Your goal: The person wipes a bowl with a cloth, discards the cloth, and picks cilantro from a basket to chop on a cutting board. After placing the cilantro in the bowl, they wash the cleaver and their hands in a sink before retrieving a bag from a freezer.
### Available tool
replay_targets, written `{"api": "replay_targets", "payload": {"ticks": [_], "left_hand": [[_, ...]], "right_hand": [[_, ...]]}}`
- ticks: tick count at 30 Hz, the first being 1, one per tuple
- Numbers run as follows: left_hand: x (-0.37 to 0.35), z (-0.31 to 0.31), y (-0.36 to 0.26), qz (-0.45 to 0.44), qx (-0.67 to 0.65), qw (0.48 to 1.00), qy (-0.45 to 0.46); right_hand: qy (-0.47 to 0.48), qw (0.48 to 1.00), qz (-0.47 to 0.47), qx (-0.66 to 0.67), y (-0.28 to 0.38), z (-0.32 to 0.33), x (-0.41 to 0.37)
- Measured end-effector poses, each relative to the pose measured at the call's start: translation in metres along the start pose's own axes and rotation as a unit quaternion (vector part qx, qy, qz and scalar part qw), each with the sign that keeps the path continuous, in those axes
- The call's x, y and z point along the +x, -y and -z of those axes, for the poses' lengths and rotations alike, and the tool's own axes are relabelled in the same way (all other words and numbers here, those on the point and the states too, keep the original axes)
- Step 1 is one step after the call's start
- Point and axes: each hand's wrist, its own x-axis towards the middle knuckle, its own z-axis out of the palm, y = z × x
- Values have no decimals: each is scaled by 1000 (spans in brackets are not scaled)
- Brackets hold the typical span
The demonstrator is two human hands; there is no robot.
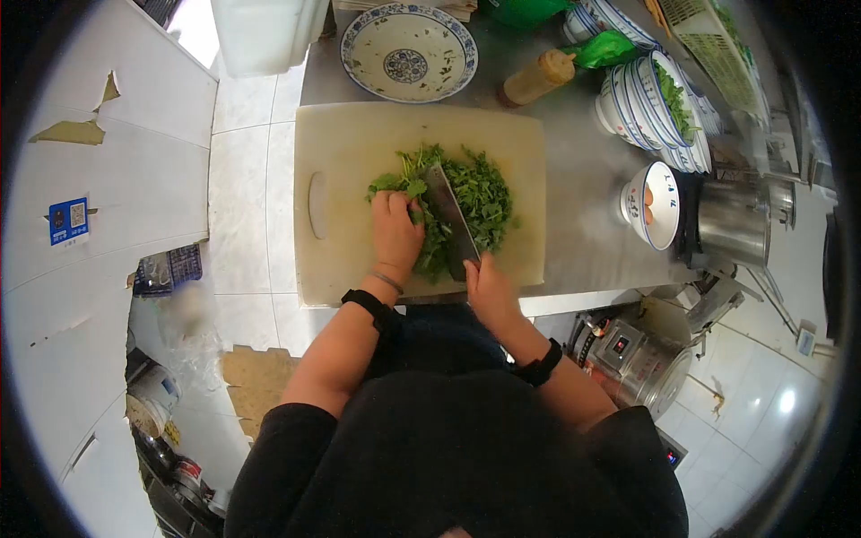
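Two hands: left hand (397, 235), right hand (489, 291). One knife (453, 218). One heap of greens (489, 197). One cutting board (345, 260). From board: one wide bowl (408, 27), 12 o'clock; stacked bowls (621, 106), 2 o'clock, number unclear; one small bowl (665, 221), 3 o'clock, two eggs (648, 195) visible.

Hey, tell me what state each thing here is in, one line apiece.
Left hand: curled over greens
Right hand: gripping knife
Knife: blade among greens
Greens: heaped, partly chopped
Board: flat, under greens
Big bowl: soiled inside
Bottle: capped
Bowl stack: nested, leaves in top one
Small bowl: brown eggs inside
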Motion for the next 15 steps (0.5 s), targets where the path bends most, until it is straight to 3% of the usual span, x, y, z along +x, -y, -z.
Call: {"api": "replay_targets", "payload": {"ticks": [5, 7, 8, 10, 11, 13, 15], "left_hand": [[1, -4, 6, -11, -4, 1000, 0], [2, -6, 2, 103, -148, 983, -40], [3, -5, 1, 101, -148, 983, -40], [5, -1, 3, 85, -253, 962, -65], [6, 2, 4, 83, -252, 962, -63], [7, 14, 1, -22, -133, 990, -34], [8, 22, -5, -23, -167, 985, -32]], "right_hand": [[-14, 998, 37, 49, 0, 5, 26], [-13, 997, 53, 59, 10, 18, 21], [-39, 996, 39, 72, 17, 27, 16], [-67, 994, 24, 88, 31, 44, 8], [-69, 993, 18, 89, 37, 53, 4], [-71, 993, 8, 90, 39, 60, -2], [-45, 996, 1, 74, 38, 63, -4]]}}
